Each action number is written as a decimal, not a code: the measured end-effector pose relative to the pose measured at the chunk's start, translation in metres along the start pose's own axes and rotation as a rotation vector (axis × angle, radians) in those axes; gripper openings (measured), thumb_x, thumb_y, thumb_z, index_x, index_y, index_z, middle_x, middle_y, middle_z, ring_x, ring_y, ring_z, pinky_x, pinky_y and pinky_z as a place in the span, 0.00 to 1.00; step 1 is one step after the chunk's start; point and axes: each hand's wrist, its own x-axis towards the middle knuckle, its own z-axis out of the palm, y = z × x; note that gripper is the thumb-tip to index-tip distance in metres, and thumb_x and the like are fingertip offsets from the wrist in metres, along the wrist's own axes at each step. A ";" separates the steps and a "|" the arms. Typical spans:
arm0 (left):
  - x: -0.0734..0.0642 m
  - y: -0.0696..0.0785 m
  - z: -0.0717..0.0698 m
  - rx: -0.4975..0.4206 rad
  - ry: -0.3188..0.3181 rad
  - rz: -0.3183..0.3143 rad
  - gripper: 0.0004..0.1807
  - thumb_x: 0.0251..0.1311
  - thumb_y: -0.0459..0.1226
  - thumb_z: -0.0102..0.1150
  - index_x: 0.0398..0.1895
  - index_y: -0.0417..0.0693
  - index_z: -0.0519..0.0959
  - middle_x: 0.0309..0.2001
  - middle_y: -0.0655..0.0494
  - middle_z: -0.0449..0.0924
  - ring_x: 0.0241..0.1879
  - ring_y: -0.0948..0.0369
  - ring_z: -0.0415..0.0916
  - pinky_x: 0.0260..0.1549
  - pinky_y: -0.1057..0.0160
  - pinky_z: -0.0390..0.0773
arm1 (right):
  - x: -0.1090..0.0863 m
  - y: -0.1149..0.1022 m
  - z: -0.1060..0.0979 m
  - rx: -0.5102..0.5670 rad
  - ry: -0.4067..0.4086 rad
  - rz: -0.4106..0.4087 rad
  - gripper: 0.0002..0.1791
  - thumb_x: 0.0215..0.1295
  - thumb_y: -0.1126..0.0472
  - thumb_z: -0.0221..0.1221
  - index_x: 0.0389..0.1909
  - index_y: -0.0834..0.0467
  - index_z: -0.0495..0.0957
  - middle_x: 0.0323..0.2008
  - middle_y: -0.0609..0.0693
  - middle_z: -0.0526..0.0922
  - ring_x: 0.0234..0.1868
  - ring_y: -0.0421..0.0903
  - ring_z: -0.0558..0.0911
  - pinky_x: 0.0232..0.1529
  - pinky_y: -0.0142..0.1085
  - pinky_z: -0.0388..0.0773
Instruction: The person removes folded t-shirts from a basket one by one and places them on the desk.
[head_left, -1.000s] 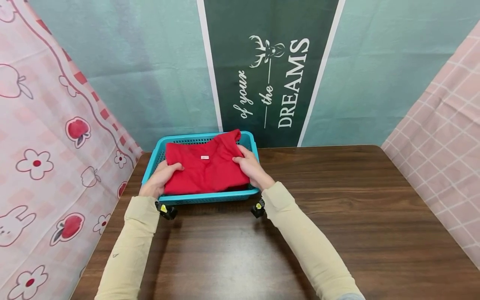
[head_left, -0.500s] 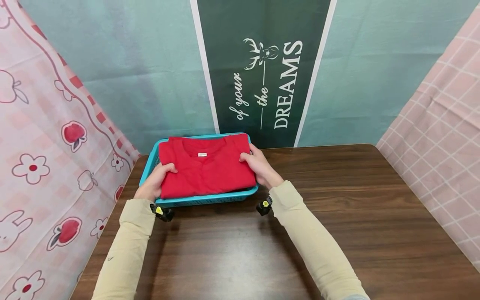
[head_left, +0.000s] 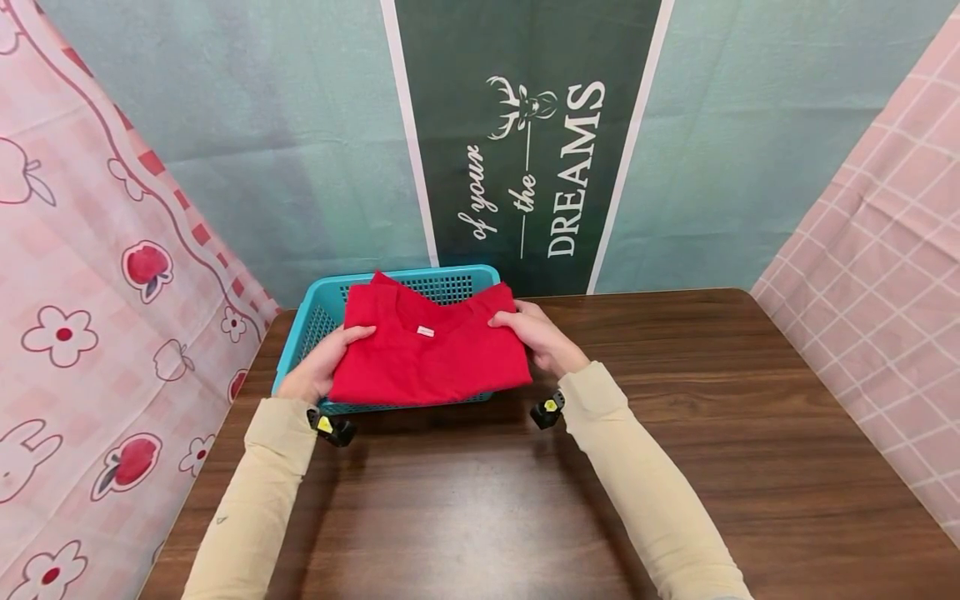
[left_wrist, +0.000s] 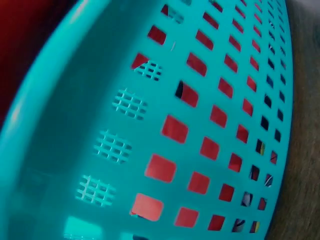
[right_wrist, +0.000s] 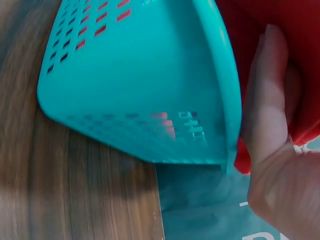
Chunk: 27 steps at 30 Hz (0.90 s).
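Two hands are clamped on one folded red garment (head_left: 431, 367), which is held over the front of a blue basket (head_left: 330, 292), left of centre in the head view. Its long axis is laid across the frame. The left end is gripped by the left hand (head_left: 324, 364) and the right end by the right hand (head_left: 536, 333), thumbs on top, so neither is nearer. The relation that matters most is judged to be cloth to rim: the near side is overlapped by the lower edge, and the right end is carried out past the basket's right side. Red is seen through the holes in the left wrist view; whether it is the same cloth cannot be told.

Compared with half a second ago, the garment has been shifted rightward and lower in the frame, its white label (head_left: 425, 332) along with it. Bare mesh is now exposed along the basket's far and left sides, where cloth was spread. The right hand has been moved farther right; the basket appears roughly unmoved.
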 end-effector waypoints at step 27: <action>0.008 -0.006 0.036 0.037 0.043 -0.012 0.24 0.62 0.30 0.48 0.60 0.51 0.59 0.53 0.53 0.71 0.50 0.56 0.74 0.45 0.57 0.82 | -0.016 0.012 -0.039 -0.341 0.056 -0.152 0.23 0.65 0.55 0.57 0.60 0.55 0.69 0.51 0.56 0.78 0.40 0.49 0.83 0.43 0.38 0.82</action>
